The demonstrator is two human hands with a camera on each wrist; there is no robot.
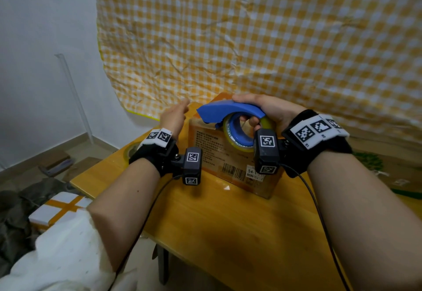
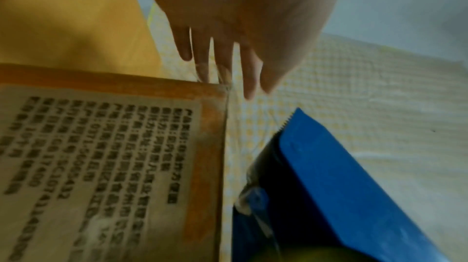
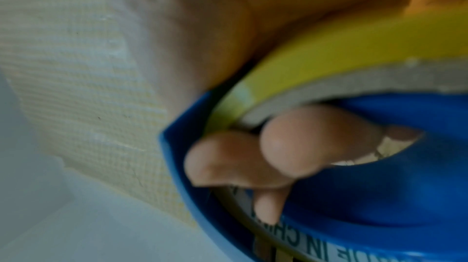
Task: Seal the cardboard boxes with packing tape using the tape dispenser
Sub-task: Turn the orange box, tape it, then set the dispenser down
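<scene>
An orange-brown cardboard box (image 1: 230, 162) with a printed label stands on the wooden table (image 1: 228, 233). My right hand (image 1: 258, 110) grips a blue tape dispenser (image 1: 226, 109) just above the box top, its fingers curled through the core of the yellowish tape roll (image 1: 237, 137). In the right wrist view those fingertips (image 3: 291, 146) hook inside the roll (image 3: 341, 50). My left hand (image 1: 174, 115) is open beside the box's far left corner, holding nothing. In the left wrist view its straight fingers (image 2: 225, 60) reach the box (image 2: 101, 156) corner, with the dispenser's (image 2: 341, 176) toothed edge close by.
A yellow checked cloth (image 1: 251, 39) hangs behind the table. A spare tape roll (image 1: 131, 151) lies at the table's left edge. A white box crossed with orange tape (image 1: 59, 208) sits on the floor at left. Flat cardboard (image 1: 388, 153) lies to the right.
</scene>
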